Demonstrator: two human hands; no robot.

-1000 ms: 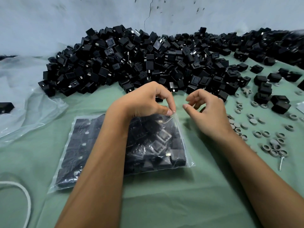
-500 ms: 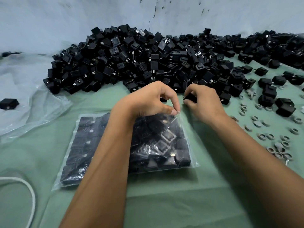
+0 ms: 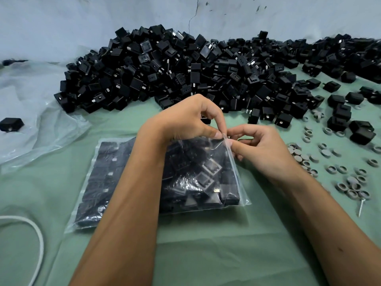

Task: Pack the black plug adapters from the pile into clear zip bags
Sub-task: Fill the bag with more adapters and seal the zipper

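A clear zip bag [image 3: 99, 182], filled with black plug adapters, lies flat on the green cloth in front of me. My left hand [image 3: 185, 118] pinches the bag's far right corner between thumb and forefinger. My right hand [image 3: 266, 151] meets it there, and its thumb and forefinger pinch the zip edge on the bag's right side. I cannot see an adapter in either hand. The big pile of black adapters [image 3: 185, 65] spreads along the wall behind the hands. My left forearm covers the middle of the bag.
Loose adapters [image 3: 360, 131] and several grey rings [image 3: 350, 182] lie scattered to the right, with a small screw [image 3: 360, 207] among them. A crumpled plastic sheet [image 3: 31, 120] with one adapter [image 3: 11, 123] is at the left. A white cable [image 3: 39, 240] curves at lower left.
My right hand reached to the pile's edge, then came back to the bag and now pinches its zip edge beside my left hand. The left hand kept its pinch throughout.
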